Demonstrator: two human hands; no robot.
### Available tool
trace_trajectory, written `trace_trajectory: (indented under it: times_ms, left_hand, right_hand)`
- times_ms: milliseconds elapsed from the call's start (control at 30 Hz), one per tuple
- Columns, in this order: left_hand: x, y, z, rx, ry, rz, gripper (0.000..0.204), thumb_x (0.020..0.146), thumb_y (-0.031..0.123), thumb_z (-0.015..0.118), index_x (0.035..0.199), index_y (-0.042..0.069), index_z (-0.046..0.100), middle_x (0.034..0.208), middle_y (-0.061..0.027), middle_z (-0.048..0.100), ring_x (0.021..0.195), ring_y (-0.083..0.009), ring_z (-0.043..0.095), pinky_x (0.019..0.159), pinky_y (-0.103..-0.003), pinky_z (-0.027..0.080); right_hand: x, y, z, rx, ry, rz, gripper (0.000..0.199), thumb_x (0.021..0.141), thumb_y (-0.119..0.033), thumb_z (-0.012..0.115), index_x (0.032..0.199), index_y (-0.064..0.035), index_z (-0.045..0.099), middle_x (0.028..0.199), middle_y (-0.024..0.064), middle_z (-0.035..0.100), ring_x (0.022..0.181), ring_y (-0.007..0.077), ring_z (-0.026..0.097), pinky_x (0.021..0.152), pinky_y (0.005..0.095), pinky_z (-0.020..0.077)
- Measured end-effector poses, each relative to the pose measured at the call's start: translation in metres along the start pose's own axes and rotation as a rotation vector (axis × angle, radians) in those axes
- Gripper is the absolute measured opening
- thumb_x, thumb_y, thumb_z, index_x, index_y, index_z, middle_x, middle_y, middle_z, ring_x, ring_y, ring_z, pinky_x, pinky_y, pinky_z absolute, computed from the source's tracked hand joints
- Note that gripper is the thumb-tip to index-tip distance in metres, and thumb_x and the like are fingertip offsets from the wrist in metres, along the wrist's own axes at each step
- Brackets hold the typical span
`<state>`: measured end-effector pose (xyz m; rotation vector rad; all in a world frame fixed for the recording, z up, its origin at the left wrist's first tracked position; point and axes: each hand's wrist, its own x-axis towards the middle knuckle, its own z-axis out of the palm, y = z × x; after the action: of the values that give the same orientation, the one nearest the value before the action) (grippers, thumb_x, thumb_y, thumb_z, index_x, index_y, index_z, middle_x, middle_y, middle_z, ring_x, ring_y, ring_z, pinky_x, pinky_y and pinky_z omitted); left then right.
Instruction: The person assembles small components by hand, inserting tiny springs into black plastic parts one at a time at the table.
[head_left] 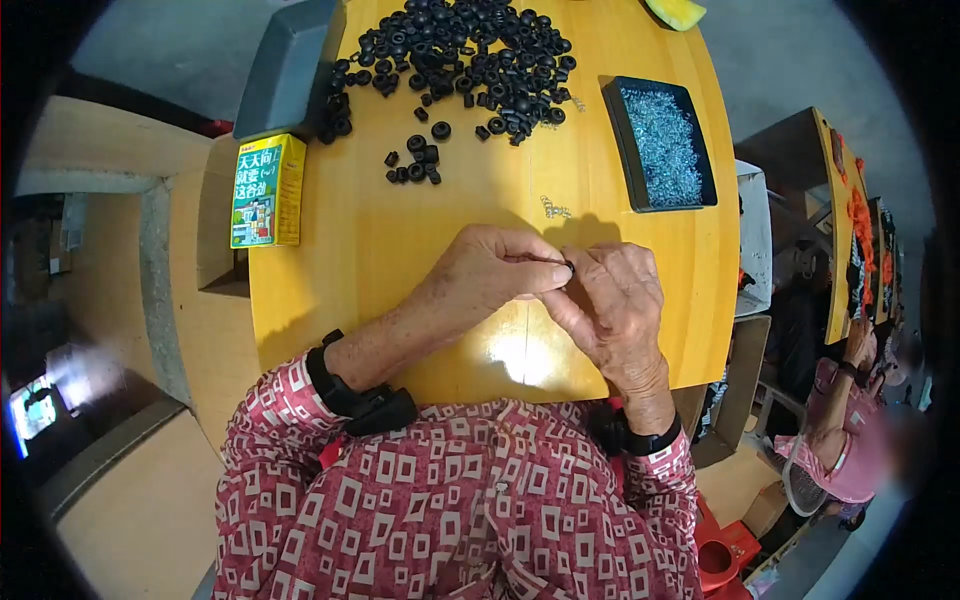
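My left hand (490, 265) and my right hand (622, 300) meet above the near half of the yellow table, fingertips pinched together. Between them shows a bit of a small black part (568, 268), mostly covered by the fingers. Just beyond the hands lie a few small metal springs (553, 208) on the wood. A little group of black round parts and short black pieces (417, 160) sits farther off to the left. Behind it spreads a large heap of similar black parts (470, 50). At the right, a black tray (628, 165) holds many small springs (662, 145).
A deep grey tray (285, 75) and a yellow and green drink carton (270, 190) stand along the left edge of the table (400, 300). A piece of yellow fruit (677, 12) lies at the far right. Another person (840, 430) sits by a bench farther right.
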<state>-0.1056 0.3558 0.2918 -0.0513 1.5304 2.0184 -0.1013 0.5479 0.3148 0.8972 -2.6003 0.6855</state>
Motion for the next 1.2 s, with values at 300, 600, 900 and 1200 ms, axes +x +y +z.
trace_trajectory:
  times_ms: [300, 600, 900, 1200]
  left_hand:
    - [0.000, 0.002, -0.003, 0.057, -0.041, -0.088, 0.024, 0.094, 0.020, 0.065, 0.104, -0.001, 0.070, 0.091, -0.0030, 0.067, 0.084, -0.0083, 0.061, 0.079, -0.024, 0.051]
    - [-0.005, -0.004, 0.006, 0.091, 0.093, 0.017, 0.023, 0.093, 0.017, 0.065, 0.100, -0.004, 0.070, 0.088, -0.0029, 0.068, 0.083, -0.0087, 0.061, 0.075, -0.024, 0.050]
    - [-0.006, -0.003, 0.008, 0.204, 0.116, 0.059, 0.023, 0.092, 0.016, 0.065, 0.101, -0.004, 0.071, 0.087, -0.0028, 0.068, 0.081, -0.0088, 0.061, 0.074, -0.025, 0.050]
    - [-0.004, -0.002, 0.005, 0.254, 0.093, 0.063, 0.024, 0.092, 0.017, 0.065, 0.101, -0.004, 0.070, 0.088, -0.0038, 0.069, 0.083, -0.0099, 0.062, 0.076, -0.025, 0.051]
  right_hand:
    - [0.002, 0.003, 0.002, -0.012, 0.047, -0.048, 0.036, 0.069, -0.017, 0.083, 0.098, -0.0007, 0.069, 0.085, 0.0091, 0.062, 0.081, 0.0260, 0.060, 0.075, 0.0380, 0.0470]
    - [-0.005, -0.003, 0.006, 0.011, 0.068, -0.002, 0.032, 0.070, -0.012, 0.082, 0.095, 0.0005, 0.066, 0.081, 0.0101, 0.061, 0.076, 0.0275, 0.059, 0.071, 0.0378, 0.0468]
    - [-0.005, -0.008, 0.004, -0.015, 0.008, 0.047, 0.027, 0.073, -0.013, 0.080, 0.089, -0.0018, 0.062, 0.073, 0.0099, 0.056, 0.067, 0.0280, 0.056, 0.065, 0.0376, 0.0455]
    - [0.000, -0.011, 0.006, -0.091, -0.014, 0.009, 0.024, 0.075, -0.012, 0.077, 0.077, -0.0051, 0.055, 0.068, 0.0086, 0.049, 0.065, 0.0274, 0.052, 0.062, 0.0389, 0.0430]
